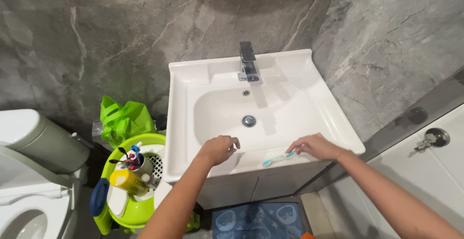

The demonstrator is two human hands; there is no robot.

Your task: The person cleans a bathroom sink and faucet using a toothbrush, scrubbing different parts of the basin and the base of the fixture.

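A: Head view, to begin. Right hand at about five o'clock of the basin, fingers pressed down on a toothbrush lying flat along the front rim of the white sink. Not yet lifted; touching rather than pinching, as far as can be told.

B: And the left hand?

A: Loosely curled over the front rim near seven o'clock, empty, well apart from the toothbrush.

B: Handling?

A: Probably light, stiff plastic, slim, likely slick against glazed ceramic. Best taken at mid-handle, away from the blue head end pointing toward seven o'clock.

B: Surroundings?

A: Faucet at twelve o'clock, drain in the basin's middle. Off to nine o'clock, a green basket with a yellow bottle and small toiletries, a green bag behind. Toilet farther left, blue mat at six o'clock. Nothing standing between either hand and the toothbrush.
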